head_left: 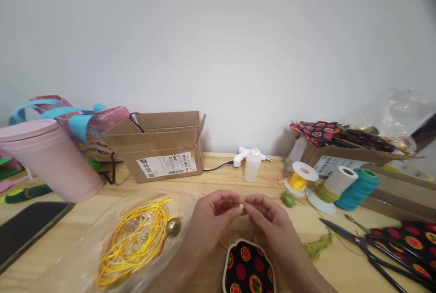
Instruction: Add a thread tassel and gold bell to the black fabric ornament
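My left hand (pixel 215 216) is closed in a pinch on a small pale bead (pixel 240 206). Close beside it, my right hand (pixel 270 218) also pinches, with thumb and forefinger together at something too fine to make out. Below both hands lies a black patterned fabric piece (pixel 250 266) with red and orange round motifs and a pale edge. A thin yellow cord (pixel 225 244) runs near its upper left. Left of my forearm, a bundle of yellow cord (pixel 136 234) rests on clear plastic, beside a brass-coloured ball (pixel 173 227).
At left are a phone (pixel 30 229), a pink tumbler (pixel 51 161) and a cardboard box (pixel 163 147). A small white bottle (pixel 252 166) stands behind my hands. Rightward are a yellow thread spool (pixel 298 181), a teal thread cone (pixel 356 191), green thread (pixel 319 245) and black scissors (pixel 361 243).
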Action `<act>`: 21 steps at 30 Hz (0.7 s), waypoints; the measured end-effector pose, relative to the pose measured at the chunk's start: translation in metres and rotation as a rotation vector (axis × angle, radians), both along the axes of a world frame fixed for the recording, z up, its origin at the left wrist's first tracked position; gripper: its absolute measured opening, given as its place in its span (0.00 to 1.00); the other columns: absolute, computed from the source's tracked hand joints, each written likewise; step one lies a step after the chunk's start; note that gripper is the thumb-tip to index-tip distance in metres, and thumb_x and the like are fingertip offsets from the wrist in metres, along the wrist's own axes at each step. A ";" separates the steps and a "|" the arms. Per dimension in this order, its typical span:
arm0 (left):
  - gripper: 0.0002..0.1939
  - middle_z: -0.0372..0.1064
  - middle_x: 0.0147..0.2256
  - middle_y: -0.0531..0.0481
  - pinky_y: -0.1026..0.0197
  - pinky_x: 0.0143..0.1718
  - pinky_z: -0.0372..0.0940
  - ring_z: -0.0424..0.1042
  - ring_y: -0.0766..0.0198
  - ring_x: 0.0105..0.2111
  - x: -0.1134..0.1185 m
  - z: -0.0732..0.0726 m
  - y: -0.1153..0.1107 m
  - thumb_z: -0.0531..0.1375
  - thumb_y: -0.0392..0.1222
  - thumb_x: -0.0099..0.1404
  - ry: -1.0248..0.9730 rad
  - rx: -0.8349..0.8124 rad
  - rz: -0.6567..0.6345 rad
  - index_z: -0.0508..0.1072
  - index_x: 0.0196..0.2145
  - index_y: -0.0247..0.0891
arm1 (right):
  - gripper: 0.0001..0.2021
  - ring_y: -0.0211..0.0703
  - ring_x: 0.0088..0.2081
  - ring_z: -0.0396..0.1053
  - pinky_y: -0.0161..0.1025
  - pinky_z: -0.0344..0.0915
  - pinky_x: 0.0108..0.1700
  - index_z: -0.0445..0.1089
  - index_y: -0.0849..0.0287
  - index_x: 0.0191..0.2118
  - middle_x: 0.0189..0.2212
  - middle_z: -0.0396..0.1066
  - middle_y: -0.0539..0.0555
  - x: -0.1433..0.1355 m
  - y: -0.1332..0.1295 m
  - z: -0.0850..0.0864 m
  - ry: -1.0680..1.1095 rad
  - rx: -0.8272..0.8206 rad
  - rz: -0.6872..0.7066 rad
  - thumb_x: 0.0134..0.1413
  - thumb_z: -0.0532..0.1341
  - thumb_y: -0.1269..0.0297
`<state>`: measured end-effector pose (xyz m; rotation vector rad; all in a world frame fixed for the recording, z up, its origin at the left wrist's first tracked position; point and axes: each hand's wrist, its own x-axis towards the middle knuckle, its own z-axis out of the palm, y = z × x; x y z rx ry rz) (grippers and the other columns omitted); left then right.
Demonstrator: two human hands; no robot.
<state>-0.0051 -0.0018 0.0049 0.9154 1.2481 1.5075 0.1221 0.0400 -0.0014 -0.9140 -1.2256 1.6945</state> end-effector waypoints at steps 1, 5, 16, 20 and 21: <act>0.07 0.74 0.25 0.53 0.66 0.33 0.67 0.73 0.66 0.28 0.000 0.000 0.000 0.64 0.31 0.46 -0.003 0.002 0.002 0.74 0.27 0.35 | 0.13 0.40 0.28 0.69 0.33 0.62 0.30 0.68 0.60 0.28 0.22 0.72 0.50 0.000 0.000 0.001 -0.004 -0.024 -0.005 0.34 0.67 0.60; 0.07 0.74 0.25 0.53 0.67 0.33 0.67 0.72 0.67 0.27 0.000 0.000 0.000 0.64 0.31 0.47 0.018 0.011 -0.010 0.74 0.27 0.36 | 0.15 0.39 0.26 0.68 0.32 0.61 0.28 0.67 0.61 0.30 0.22 0.72 0.50 0.000 0.000 0.000 0.006 -0.089 0.013 0.33 0.67 0.61; 0.06 0.74 0.25 0.52 0.65 0.33 0.66 0.71 0.65 0.28 0.000 0.000 0.000 0.64 0.32 0.46 0.059 0.008 -0.001 0.74 0.26 0.36 | 0.17 0.38 0.22 0.67 0.32 0.60 0.23 0.64 0.60 0.31 0.21 0.73 0.50 0.001 0.001 0.000 -0.108 0.063 -0.033 0.34 0.67 0.59; 0.06 0.74 0.26 0.51 0.64 0.34 0.66 0.72 0.64 0.29 -0.001 0.001 -0.001 0.64 0.34 0.46 0.096 0.008 -0.003 0.74 0.26 0.37 | 0.17 0.39 0.21 0.67 0.31 0.58 0.20 0.64 0.60 0.35 0.22 0.74 0.51 0.002 0.001 -0.001 -0.183 0.099 -0.016 0.37 0.65 0.58; 0.06 0.74 0.27 0.51 0.64 0.34 0.65 0.71 0.63 0.30 -0.001 0.001 -0.001 0.64 0.34 0.47 0.120 0.010 -0.002 0.74 0.27 0.37 | 0.17 0.39 0.22 0.67 0.31 0.58 0.21 0.65 0.60 0.35 0.23 0.74 0.51 0.002 0.001 -0.001 -0.194 0.115 -0.012 0.38 0.64 0.58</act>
